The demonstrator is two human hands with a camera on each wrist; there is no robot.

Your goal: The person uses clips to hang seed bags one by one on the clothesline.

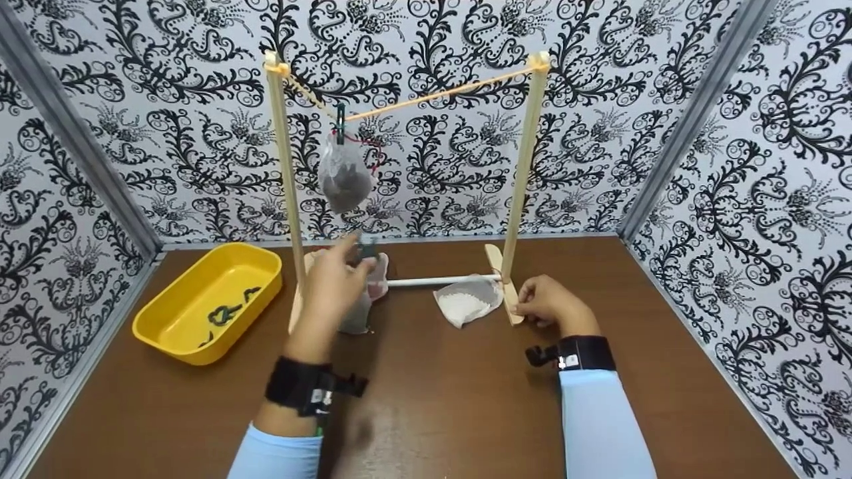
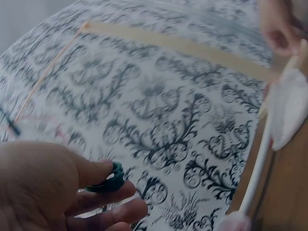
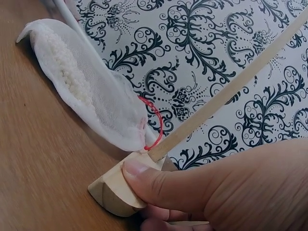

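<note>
My left hand (image 1: 331, 283) pinches a dark green clothespin (image 2: 108, 180) between thumb and forefinger, below a hanging mesh bag (image 1: 345, 176) with dark contents. Another green clothespin (image 1: 341, 123) fastens that bag to the sagging orange cord (image 1: 439, 96) between two wooden posts. My right hand (image 1: 556, 307) grips the wooden foot (image 3: 113, 185) of the right post, thumb on top. Beside that foot lies a white mesh bag of white grains (image 1: 466, 305) with a red drawstring (image 3: 156, 118). Behind my left hand, more bags (image 1: 356, 316) lie partly hidden by the left post.
A yellow tub (image 1: 180, 349) holding several dark green clothespins (image 1: 226, 314) stands on the brown table at the left. A white rod (image 1: 426, 281) joins the posts (image 1: 524, 173) low down. Patterned panels (image 1: 426, 199) close in the back and sides.
</note>
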